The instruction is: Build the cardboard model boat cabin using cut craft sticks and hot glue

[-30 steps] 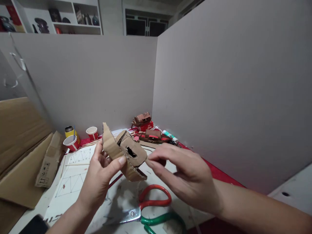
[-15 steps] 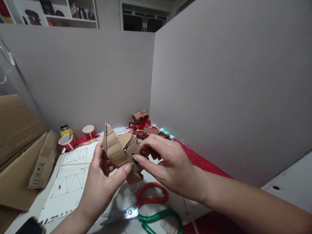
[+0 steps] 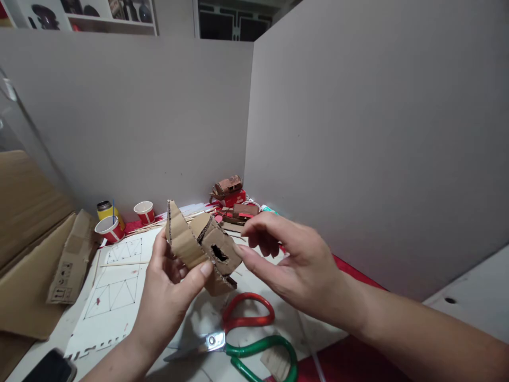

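Note:
A small folded cardboard model (image 3: pixel 186 241) with a ragged dark hole in one face is tilted above the table. My left hand (image 3: pixel 170 292) is closed around its left and lower side, thumb pressed on the lower edge. My right hand (image 3: pixel 294 260) is beside the model's right end, thumb and fingers apart, with nothing visible between them. The thumb tip is close to the cardboard; whether it touches is unclear. Scissors (image 3: pixel 215 341) with one red and one green handle lie below the model.
Large cardboard pieces (image 3: pixel 32 276) stand at the left. Two paper cups (image 3: pixel 110 231), a yellow container and thin sticks lie farther back. A sheet with truss drawings (image 3: pixel 115 297) is left of my hands. A phone (image 3: pixel 51 367) lies at front left; grey partitions (image 3: pixel 159 116) rise behind.
My right hand has moved right, off the hole in the cardboard, and its fingers have parted. The hole now shows. My left hand keeps its hold. The view has tipped slightly.

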The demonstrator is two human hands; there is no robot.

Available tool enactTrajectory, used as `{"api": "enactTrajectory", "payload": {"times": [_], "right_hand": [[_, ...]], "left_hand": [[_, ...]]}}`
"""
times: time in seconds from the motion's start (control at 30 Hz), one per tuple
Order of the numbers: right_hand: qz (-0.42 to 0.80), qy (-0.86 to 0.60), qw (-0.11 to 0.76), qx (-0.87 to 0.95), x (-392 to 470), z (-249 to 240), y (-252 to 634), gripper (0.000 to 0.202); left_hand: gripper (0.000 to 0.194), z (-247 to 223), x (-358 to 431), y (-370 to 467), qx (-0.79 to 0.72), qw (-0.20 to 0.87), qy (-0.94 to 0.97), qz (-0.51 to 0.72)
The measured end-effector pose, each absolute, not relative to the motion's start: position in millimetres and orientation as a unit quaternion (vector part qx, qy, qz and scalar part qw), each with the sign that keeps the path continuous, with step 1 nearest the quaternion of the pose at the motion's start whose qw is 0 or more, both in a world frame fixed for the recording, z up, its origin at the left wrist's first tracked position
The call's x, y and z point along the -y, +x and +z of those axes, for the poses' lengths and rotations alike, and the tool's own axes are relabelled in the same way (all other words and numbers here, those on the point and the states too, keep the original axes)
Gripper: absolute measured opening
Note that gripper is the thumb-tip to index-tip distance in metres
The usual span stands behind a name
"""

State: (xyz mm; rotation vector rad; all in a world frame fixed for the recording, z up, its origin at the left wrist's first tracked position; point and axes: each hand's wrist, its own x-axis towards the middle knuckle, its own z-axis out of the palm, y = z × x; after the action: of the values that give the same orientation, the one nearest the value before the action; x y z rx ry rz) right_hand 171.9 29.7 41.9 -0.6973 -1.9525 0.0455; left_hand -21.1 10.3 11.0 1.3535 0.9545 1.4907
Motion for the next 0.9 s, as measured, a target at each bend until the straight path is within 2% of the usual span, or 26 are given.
{"api": "enactTrajectory", "payload": {"times": [0.17, 0.53, 0.7, 0.9], "right_hand": [[0.01, -0.293, 0.477, 0.829, -31, 39, 171, 0.007], [-0.019, -0.292, 0.433, 0.853, -34, 35, 163, 0.011], [-0.05, -0.301, 0.426, 0.851, -34, 32, 159, 0.013], [0.061, -0.287, 0.463, 0.836, -27, 43, 170, 0.012]], "left_hand": [[0.072, 9, -12, -20, -0.363, 0.456, 0.542, 0.605], [0.076, 8, -10, -17, -0.429, 0.403, 0.539, 0.603], [0.077, 8, -8, -12, -0.439, 0.41, 0.516, 0.61], [0.081, 9, -9, -13, -0.386, 0.457, 0.504, 0.623]]}}
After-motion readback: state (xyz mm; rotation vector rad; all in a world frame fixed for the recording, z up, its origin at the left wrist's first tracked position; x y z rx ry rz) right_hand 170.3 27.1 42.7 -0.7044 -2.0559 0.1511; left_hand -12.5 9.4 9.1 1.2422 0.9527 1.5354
